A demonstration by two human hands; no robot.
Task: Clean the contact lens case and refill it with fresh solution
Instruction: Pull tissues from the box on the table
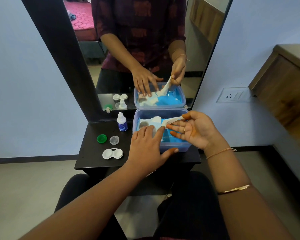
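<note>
A white contact lens case (112,154) lies open on the black table, its green cap (101,138) and clear cap (114,140) set apart behind it. A small solution bottle (122,122) stands upright farther back. My left hand (148,146) presses flat, fingers spread, on a blue wipes packet (170,135) inside a translucent blue box (173,147). My right hand (196,130) pinches a white tissue (171,120) between thumb and forefinger, stretched out of the packet; the other fingers are spread.
The small black table (93,160) stands against a tall mirror (145,49) that reflects the box, hands and bottle. A wall socket (232,95) and a wooden cabinet (284,87) are to the right. My dark-clothed knees are just below the table edge.
</note>
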